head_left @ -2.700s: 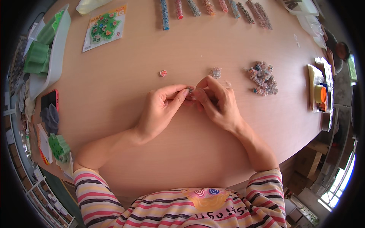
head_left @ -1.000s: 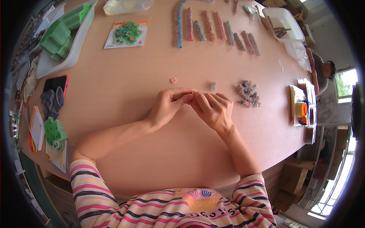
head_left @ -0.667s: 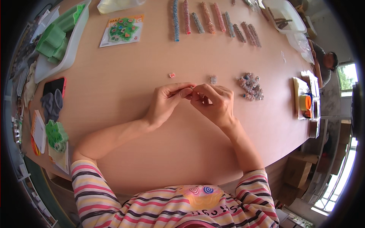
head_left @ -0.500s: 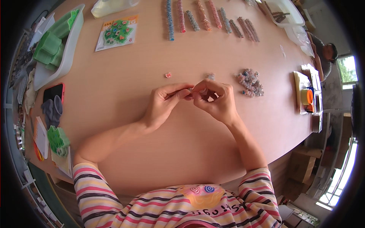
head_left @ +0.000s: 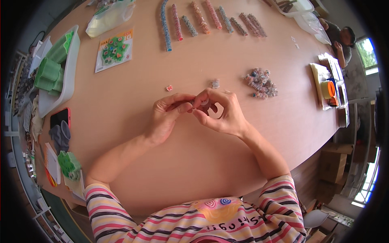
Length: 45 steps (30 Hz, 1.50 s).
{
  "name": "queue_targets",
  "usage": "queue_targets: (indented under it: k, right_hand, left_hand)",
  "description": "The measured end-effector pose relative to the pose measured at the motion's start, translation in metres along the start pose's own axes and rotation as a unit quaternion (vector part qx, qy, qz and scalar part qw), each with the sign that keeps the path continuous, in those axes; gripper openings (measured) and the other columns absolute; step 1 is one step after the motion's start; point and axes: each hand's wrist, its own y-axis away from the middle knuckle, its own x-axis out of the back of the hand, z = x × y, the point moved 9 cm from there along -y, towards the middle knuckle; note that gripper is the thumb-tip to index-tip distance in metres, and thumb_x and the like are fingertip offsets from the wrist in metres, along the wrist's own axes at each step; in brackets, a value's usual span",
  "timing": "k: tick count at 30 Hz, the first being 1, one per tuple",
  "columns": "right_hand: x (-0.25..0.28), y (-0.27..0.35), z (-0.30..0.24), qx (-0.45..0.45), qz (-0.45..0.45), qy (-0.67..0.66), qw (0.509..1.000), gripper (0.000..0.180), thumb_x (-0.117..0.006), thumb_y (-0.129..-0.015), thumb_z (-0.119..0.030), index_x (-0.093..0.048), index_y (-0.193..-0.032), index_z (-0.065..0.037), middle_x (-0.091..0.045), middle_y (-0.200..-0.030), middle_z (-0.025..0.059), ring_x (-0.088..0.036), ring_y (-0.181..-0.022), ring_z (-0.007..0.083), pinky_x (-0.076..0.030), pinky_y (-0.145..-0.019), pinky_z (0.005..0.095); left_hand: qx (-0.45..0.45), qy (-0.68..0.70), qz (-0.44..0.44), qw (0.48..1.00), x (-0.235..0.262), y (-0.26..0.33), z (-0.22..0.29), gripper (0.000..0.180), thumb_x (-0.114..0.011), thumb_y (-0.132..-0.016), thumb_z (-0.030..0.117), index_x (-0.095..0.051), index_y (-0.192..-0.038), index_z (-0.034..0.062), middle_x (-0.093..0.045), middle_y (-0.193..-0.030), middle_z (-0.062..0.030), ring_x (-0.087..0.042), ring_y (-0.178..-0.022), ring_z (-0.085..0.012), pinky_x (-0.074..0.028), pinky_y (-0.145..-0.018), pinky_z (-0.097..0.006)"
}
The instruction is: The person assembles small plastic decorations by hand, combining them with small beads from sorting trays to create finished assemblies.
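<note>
My left hand [head_left: 168, 115] and my right hand [head_left: 222, 113] meet over the middle of the round wooden table [head_left: 133, 133]. Their fingertips pinch one small pale piece [head_left: 202, 101] between them; most of it is hidden by the fingers. Just beyond the hands lie a tiny pink piece [head_left: 169, 88] and a small clear wrapped piece [head_left: 215, 84]. A heap of small wrapped pieces [head_left: 260, 83] sits to the right of my right hand.
Several long bead-like strings [head_left: 202, 16] lie in a row at the far edge. A printed card [head_left: 114, 49], a white tray of green moulds [head_left: 54, 73], a phone [head_left: 59, 118] and a clear bag [head_left: 108, 16] are on the left. Orange tape rolls [head_left: 329, 90] sit right; another person [head_left: 340, 38] sits far right.
My hands have stayed together pinching the small piece, with the fingers shifting a little. The view has tilted, so the table items sit differently in the picture.
</note>
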Motion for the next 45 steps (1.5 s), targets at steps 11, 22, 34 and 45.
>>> queue_targets:
  k: [11,22,34,45]
  right_hand:
    - [0.002,-0.002,0.003,-0.014,0.039,0.007,0.999,0.011,-0.074,-0.080,-0.010,-0.067,-0.087,-0.004,-0.069,-0.073,0.0039,-0.060,-0.057,0.0094,-0.046,-0.053,0.0241]
    - [0.006,-0.001,-0.003,-0.008,0.052,0.022,0.998,0.009,-0.072,-0.082,-0.008,-0.066,-0.087,-0.005,-0.068,-0.071,0.0033,-0.061,-0.057,0.0120,-0.048,-0.054,0.0261]
    - [0.053,0.039,0.015,-0.073,0.052,0.057,0.994,0.004,-0.070,-0.087,-0.007,-0.066,-0.089,-0.007,-0.067,-0.071,0.0044,-0.067,-0.062,0.0168,-0.052,-0.055,0.0287]
    - [0.065,0.029,0.041,0.014,0.045,0.290,0.956,0.009,-0.069,-0.088,-0.014,-0.062,-0.090,-0.008,-0.063,-0.068,0.0065,-0.063,-0.059,0.0230,-0.048,-0.051,0.0347]
  left_hand:
    - [-0.018,0.020,0.031,0.999,0.012,-0.001,0.005,0.021,-0.068,-0.091,0.002,-0.070,-0.111,0.0051,-0.071,-0.106,-0.0049,-0.065,-0.100,-0.0128,-0.051,-0.094,-0.030]
    - [-0.033,-0.016,0.025,0.999,0.007,-0.002,0.011,0.023,-0.066,-0.091,-0.002,-0.069,-0.112,0.0043,-0.069,-0.109,-0.0046,-0.064,-0.101,-0.0116,-0.052,-0.092,-0.028]
    - [-0.082,-0.067,0.021,0.994,0.001,-0.015,0.039,0.018,-0.065,-0.092,0.000,-0.067,-0.110,0.0007,-0.068,-0.108,-0.0074,-0.064,-0.093,-0.0104,-0.054,-0.084,-0.028]
    - [-0.278,-0.526,0.020,0.803,-0.003,-0.132,0.092,0.011,-0.066,-0.084,-0.008,-0.069,-0.092,-0.0021,-0.067,-0.097,-0.0068,-0.067,-0.092,-0.0155,-0.056,-0.077,-0.027]
